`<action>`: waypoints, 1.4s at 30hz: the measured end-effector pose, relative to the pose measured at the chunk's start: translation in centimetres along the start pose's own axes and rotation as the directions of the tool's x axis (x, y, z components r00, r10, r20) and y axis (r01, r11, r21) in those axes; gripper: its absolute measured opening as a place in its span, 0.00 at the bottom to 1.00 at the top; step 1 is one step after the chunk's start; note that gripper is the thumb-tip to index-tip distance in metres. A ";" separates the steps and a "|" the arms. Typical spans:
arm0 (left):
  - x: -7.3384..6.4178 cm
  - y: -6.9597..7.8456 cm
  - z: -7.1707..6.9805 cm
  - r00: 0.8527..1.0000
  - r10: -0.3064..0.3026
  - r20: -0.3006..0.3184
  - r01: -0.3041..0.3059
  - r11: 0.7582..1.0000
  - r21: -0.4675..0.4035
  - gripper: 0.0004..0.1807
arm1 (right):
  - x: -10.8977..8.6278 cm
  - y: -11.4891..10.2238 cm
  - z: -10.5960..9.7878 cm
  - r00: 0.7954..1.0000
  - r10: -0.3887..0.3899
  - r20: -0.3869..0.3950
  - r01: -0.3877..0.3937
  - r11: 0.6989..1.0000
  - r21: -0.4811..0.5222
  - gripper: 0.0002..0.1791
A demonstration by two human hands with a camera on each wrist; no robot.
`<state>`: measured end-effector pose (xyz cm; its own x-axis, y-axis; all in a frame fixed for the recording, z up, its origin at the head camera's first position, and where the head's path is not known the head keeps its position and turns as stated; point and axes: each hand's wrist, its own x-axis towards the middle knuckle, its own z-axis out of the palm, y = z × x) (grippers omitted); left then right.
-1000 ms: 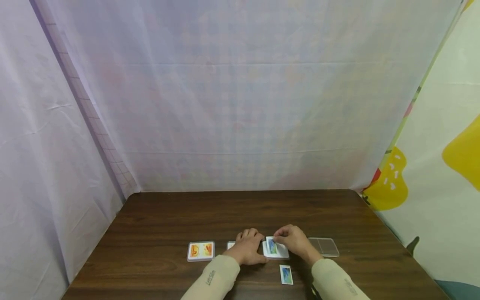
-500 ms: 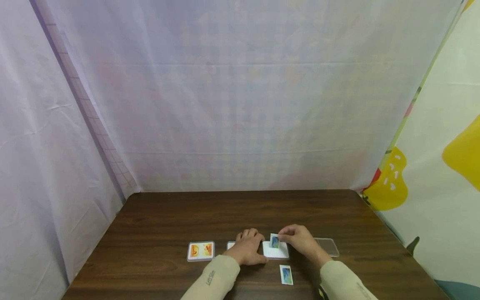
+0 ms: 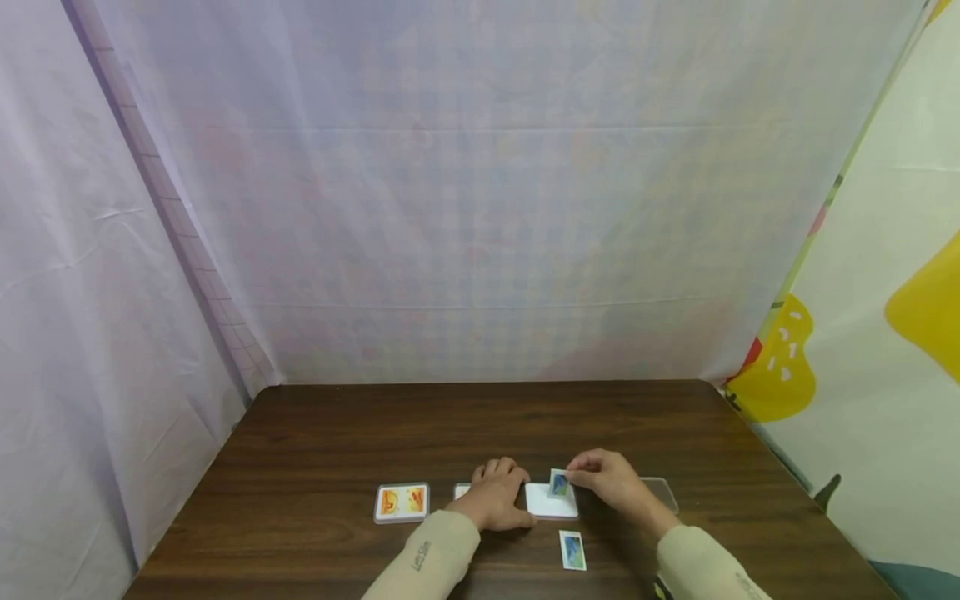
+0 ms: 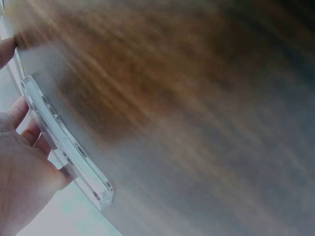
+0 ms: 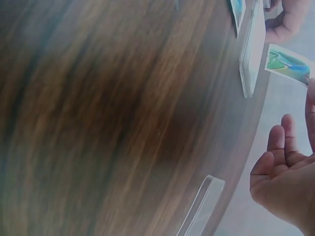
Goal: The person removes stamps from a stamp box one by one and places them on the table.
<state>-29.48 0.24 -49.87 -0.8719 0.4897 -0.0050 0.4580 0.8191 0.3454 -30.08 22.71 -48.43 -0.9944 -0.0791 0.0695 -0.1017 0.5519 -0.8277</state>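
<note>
In the head view my right hand (image 3: 609, 479) pinches a small stamp (image 3: 558, 482) with a blue-green picture and white border. It is held by its right side, tilted above the white insert of a flat case (image 3: 551, 507). The right wrist view shows the same stamp (image 5: 289, 65) between thumb and fingertip, the other fingers loosely bent. My left hand (image 3: 492, 495) rests, fingers spread, over a second flat clear case (image 4: 66, 142), its thumb near the white case's left edge. A second blue-green stamp (image 3: 572, 551) lies on the table in front.
A case with two orange pictures (image 3: 402, 502) lies at the left on the brown wooden table (image 3: 420, 425). To the right, partly behind my right hand, is a transparent lid (image 3: 663, 493). Pale curtains (image 3: 480, 208) hang behind the table.
My right hand has moved to the right with the stamp, from the white case's left part to its upper right. The left hand and the other stamp have stayed put.
</note>
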 end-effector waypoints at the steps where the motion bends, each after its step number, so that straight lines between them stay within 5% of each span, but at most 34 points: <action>1: 0.0 0.0 0.0 1.000 -0.001 0.001 0.001 1.000 -0.001 0.33 | -0.1 0.0 -0.1 1.000 0.003 0.002 -0.003 1.000 -0.004 0.05; 23: -0.2 0.1 -0.3 0.999 -0.005 0.037 0.005 1.000 -0.012 0.33 | -2.4 0.9 -2.8 0.989 -0.120 0.087 0.130 0.984 -0.118 0.06; 30: -0.1 0.0 -0.1 1.000 -0.006 0.029 0.006 1.000 -0.011 0.33 | -3.6 1.3 -3.5 0.988 -0.091 0.122 0.105 0.987 -0.118 0.07; 37: 0.0 0.1 -0.1 0.999 -0.012 0.037 0.013 1.000 -0.014 0.34 | -4.8 1.9 -4.0 0.971 -0.154 0.183 0.165 0.985 -0.046 0.06; 42: 0.0 0.1 -0.1 0.999 -0.017 0.043 0.017 1.000 -0.014 0.34 | -5.5 2.4 -4.5 0.972 -0.107 0.210 0.120 0.992 -0.048 0.07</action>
<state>-29.42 0.26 -49.70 -0.8712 0.4883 -0.0507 0.4406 0.8232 0.3581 -25.00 28.22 -48.24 -0.9498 -0.3103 0.0392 -0.2212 0.5780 -0.7855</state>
